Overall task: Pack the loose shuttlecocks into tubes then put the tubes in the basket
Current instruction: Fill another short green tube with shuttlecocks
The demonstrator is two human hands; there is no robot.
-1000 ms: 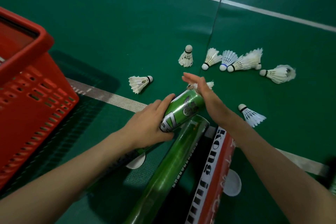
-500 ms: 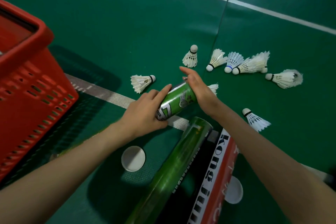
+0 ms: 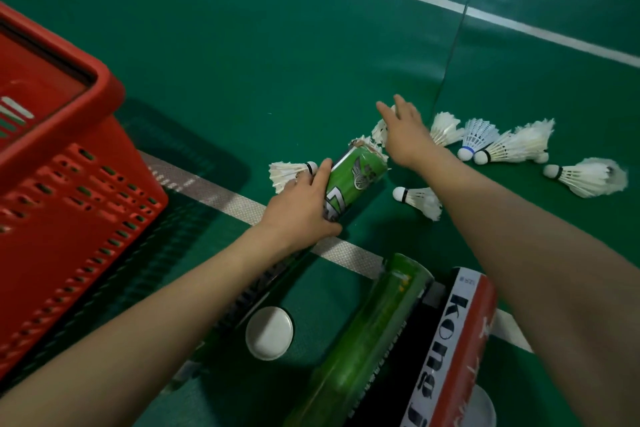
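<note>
My left hand (image 3: 301,208) grips the tube (image 3: 356,180) just below its open mouth, fingers curled round the green label. It tilts that mouth away from me toward the loose pile, so each shuttlecock has a short way in. The rest of the tube runs back under my forearm. Feathers (image 3: 367,146) poke out at the mouth, so I judge it is filling up, though I cannot see inside. My right hand (image 3: 403,135) is spread wide and holds nothing, its fingers stretched forward over the next shuttlecock (image 3: 379,130). That one stands just beyond the mouth, mostly hidden behind my palm, and I cannot tell whether my fingertips touch it. A left shuttlecock (image 3: 285,173) lies right beside my left knuckles, where I think the tube could knock it. A near shuttlecock (image 3: 420,201) lies close under my right forearm, and a row (image 3: 512,147) of four more lies off to the right, apart from the tube. The basket (image 3: 69,184) sits near on my left, and I cannot make out what lies in it. Close to me a green tube (image 3: 374,333) and a red tube (image 3: 457,350) lie side by side, a white cap (image 3: 269,333) between them and the one I hold. They lie below my arms, not in the way of this reach.
</note>
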